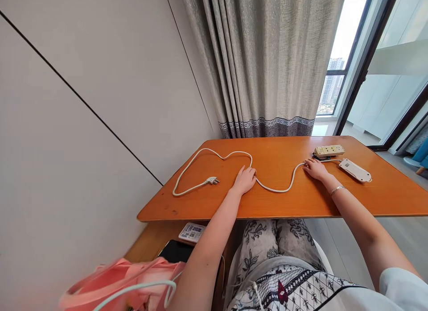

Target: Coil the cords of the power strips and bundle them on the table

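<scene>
A white power cord (200, 157) snakes across the orange wooden table (284, 204), ending in a plug (211, 181) at the left. My left hand (244, 179) rests on the cord near the table's middle, fingers curled over it. Farther right, my right hand (314, 168) lies on the same cord, close to where it meets a white power strip (355, 170). A silver bangle (336, 189) circles my right wrist. A second, yellowish power strip (329, 151) sits just behind my right hand.
A grey curtain (264, 61) hangs behind the table, with a window and glass door at the right. A white wall runs along the left. Below the table edge lie a pink bag (127, 279), a dark phone (175, 250) and a printed card (191, 232).
</scene>
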Available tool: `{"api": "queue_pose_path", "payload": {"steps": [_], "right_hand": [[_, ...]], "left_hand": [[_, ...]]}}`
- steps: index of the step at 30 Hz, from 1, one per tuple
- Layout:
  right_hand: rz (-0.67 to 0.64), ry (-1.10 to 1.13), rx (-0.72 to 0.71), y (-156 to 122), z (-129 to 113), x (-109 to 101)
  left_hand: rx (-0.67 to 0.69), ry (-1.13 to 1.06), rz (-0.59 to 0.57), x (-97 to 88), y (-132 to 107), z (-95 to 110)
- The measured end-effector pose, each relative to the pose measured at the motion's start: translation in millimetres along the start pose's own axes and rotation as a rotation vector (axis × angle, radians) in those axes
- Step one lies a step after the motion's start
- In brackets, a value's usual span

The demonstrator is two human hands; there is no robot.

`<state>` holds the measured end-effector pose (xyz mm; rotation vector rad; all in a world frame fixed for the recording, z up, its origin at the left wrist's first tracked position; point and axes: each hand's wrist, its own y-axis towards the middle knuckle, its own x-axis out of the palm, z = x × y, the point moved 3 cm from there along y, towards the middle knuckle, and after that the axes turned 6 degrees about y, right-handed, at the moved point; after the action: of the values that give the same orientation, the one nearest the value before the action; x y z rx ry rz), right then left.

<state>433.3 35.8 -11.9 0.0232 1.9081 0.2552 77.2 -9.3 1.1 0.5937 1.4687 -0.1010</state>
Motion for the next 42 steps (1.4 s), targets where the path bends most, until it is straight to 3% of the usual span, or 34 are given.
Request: {"api": "queue_pose_path", "payload": {"steps": [7,15,19,26,28,30,37,42], "right_hand": [[0.022,0.113,0.011,-23,23,-12],[0.094,0.238,-0.007,-53,72,-36],[0.275,0.063,0.221,-63,103,-51],[0.224,-0.121,0.652,-77,146,-62],[0.243,-0.123,0.74,-78,146,-64],[0.265,-0.135,0.733,-77,139,-65],[0.357,-0.175,0.361,-37,80,-62],[0.227,-0.22,0.114,10,51,-54]], "left_hand": [[-0.206,0.035,-0.012,1.4,-2,-11],[-0.258,0.031,0.01,1.4,-1,-12],[-0.261,0.019,0.012,1.9,-1,-11],[-0.275,0.008,0.014,3.5,-1,-10],[-0.279,0.003,0.015,4.1,-1,-10],[-0.286,-0.001,0.015,4.7,0,-9],[-0.359,-0.011,0.015,6.3,0,-10],[-0.408,0.005,0.017,6.2,-2,-13]]}}
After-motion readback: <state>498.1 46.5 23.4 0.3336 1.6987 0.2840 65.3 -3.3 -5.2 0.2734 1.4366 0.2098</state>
